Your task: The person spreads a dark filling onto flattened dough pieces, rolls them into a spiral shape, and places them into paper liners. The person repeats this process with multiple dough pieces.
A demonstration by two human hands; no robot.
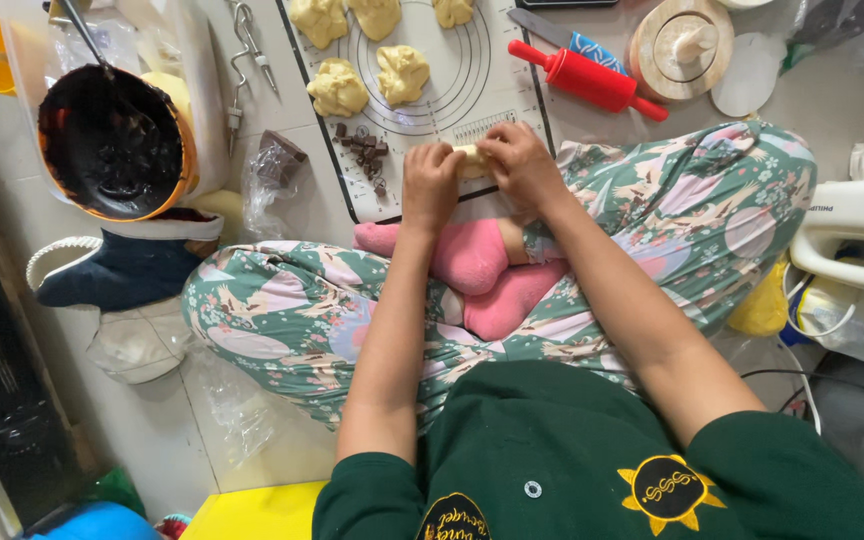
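I sit cross-legged on the floor before a white baking mat [512, 95]. My left hand [429, 183] and my right hand [518, 163] are closed together on a small piece of pale yellow dough [470, 158] at the mat's near edge. Much of that piece is hidden by my fingers. Several rough dough lumps [337, 88] lie further up the mat. A small pile of dark chocolate pieces [364, 153] sits just left of my left hand.
A red rolling pin [590, 79] and a knife [564, 36] lie at the mat's right. A round wooden press [682, 45] stands beyond. A bowl of dark chocolate [112, 140] sits at left, a white mixer [857, 235] at right, beater attachments [247, 50] above.
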